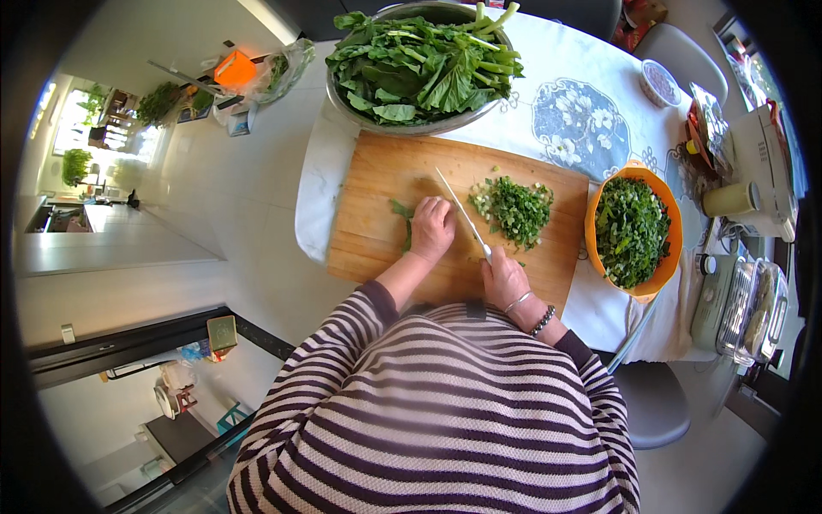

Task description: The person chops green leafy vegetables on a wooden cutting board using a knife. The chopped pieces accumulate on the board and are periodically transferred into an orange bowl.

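On a wooden cutting board [385, 173], my left hand [432, 228] presses down with curled fingers over some leafy greens [403, 221], mostly hidden beneath it. My right hand [504, 279] grips the pale handle of a kitchen knife [463, 211], its blade angled up and left just beside my left fingers. To the right of the blade lies a pile of chopped greens [521, 211]. An orange plastic basket [674, 247] filled with chopped greens stands off the board's right edge. Behind the board, a large metal bowl [443, 126] is heaped with whole leafy greens [417, 70].
A patterned tablecloth [581, 122] covers the table. At its far right are a small bowl [660, 83], a jar [731, 199] and a countertop appliance with a clear lid [761, 315]. A grey chair [655, 405] is at right, and bagged greens [279, 70] lie on the floor at left.
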Motion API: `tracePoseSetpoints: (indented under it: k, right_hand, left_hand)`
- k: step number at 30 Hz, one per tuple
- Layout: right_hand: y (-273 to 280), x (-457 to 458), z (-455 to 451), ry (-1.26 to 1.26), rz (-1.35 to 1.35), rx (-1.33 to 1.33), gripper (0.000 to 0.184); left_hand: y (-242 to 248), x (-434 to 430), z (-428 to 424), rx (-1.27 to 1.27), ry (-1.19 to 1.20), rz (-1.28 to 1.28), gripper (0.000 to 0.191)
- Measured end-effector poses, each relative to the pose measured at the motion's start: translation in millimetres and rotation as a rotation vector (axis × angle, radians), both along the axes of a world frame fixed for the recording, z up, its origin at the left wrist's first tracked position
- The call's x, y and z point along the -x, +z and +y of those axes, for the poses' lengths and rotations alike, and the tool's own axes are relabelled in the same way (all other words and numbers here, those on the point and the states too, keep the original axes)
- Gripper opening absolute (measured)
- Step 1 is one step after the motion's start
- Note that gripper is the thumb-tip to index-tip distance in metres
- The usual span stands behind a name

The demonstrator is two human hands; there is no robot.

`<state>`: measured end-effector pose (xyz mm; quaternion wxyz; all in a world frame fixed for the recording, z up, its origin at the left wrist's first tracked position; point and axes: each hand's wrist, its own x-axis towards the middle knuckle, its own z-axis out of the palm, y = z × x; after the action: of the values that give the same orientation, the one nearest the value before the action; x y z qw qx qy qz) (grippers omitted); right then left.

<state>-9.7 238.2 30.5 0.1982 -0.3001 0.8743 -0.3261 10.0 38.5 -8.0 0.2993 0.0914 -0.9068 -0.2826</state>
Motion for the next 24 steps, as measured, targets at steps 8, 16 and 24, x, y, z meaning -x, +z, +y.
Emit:
tracePoseSetpoints:
  k: [8, 16, 24]
  right_hand:
    - [0.2, 4.8, -10.2, 0.006, -0.025, -0.059, 0.023]
    - [4.2, 6.9, -24.0, -0.043, -0.085, -0.157, 0.022]
    - [3.8, 12.9, -32.2, -0.002, 0.0, -0.17, 0.017]
  left_hand:
    - [3.7, 0.6, 1.3, 0.0, 0.003, 0.016, 0.012]
    - [2.2, 2.0, 1.4, 0.022, 0.015, 0.016, 0.013]
    - [2.2, -0.2, 1.1, 0.086, 0.03, -0.026, 0.013]
